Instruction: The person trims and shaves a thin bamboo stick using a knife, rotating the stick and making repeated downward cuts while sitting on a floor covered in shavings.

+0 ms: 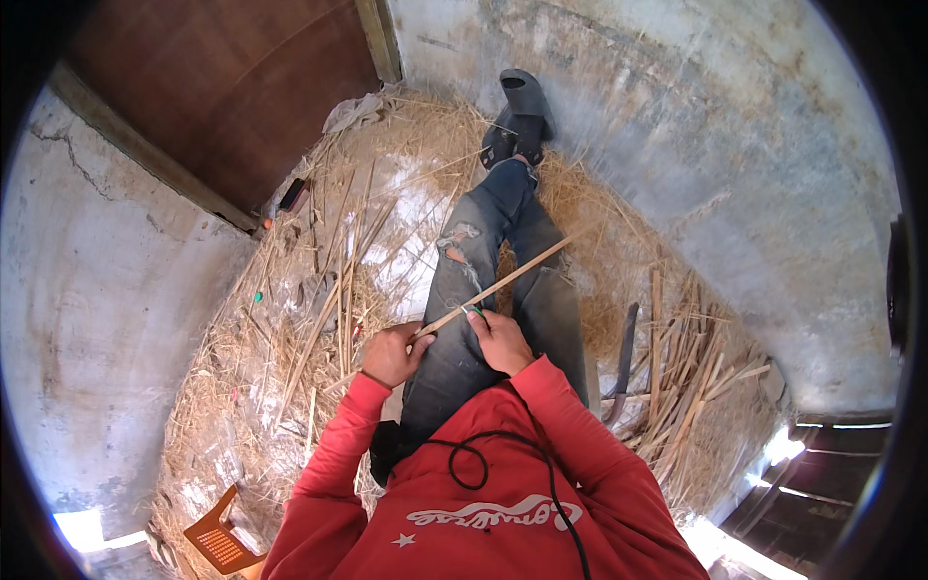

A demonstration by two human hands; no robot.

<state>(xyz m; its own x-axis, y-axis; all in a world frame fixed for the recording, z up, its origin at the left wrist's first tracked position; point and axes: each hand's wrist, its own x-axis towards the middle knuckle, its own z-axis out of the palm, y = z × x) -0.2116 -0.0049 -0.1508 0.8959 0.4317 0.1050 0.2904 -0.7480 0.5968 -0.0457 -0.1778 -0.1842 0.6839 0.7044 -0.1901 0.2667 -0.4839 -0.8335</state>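
Observation:
A long, thin strip of bamboo or wood (527, 268) slants across my lap, its far end pointing up and to the right. My left hand (390, 356) is closed round its near end. Beside the strip's middle, my right hand (503, 342) pinches a small tool with a green part (475, 309). A thin, pale piece of that tool lies against the strip; whether it is a blade I cannot tell. Both hands rest above my thighs, over worn dark jeans (454, 333) torn at the knee.
Straw and shavings (261, 387) cover the floor. At right lie a pile of split strips (688, 387) and a long dark blade (627, 348). An orange slatted plastic piece (222, 543) is at lower left. Plastered walls (696, 126) and a brown door panel (242, 87) close in the space.

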